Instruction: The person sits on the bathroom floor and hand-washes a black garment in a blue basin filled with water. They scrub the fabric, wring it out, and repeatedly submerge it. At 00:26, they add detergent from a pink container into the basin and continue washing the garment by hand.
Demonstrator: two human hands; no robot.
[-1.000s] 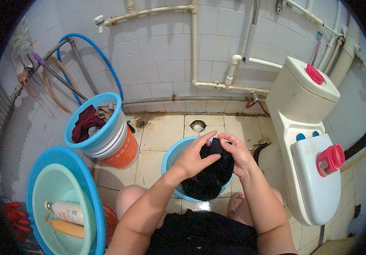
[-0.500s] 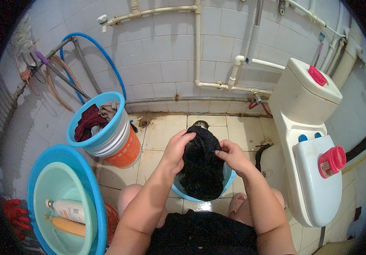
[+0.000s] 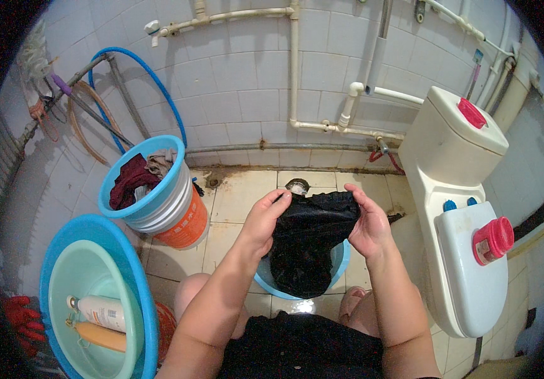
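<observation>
A black garment (image 3: 313, 230) with a gathered, elastic-looking top edge is stretched between my hands; its exact kind does not show. My left hand (image 3: 264, 220) pinches the upper left corner between thumb and fingers. At the upper right corner, my right hand (image 3: 371, 222) grips the same edge, thumb toward the cloth. The lower part of the garment hangs down into a light blue basin (image 3: 342, 265) on the floor between my feet. Most of the basin's inside is hidden behind the cloth.
Left stands a bucket (image 3: 186, 221) topped by a blue basin (image 3: 109, 180) holding dark red and grey cloth. Nearer, a green basin (image 3: 60, 271) with a bottle (image 3: 104, 312) sits inside a bigger blue basin (image 3: 47, 265). A toilet (image 3: 452, 158) with a pink tub (image 3: 493, 240) is right.
My right hand has moved right and slightly up, spreading the garment's top edge wide. It was bunched and narrower before. My left hand has stayed nearly in place.
</observation>
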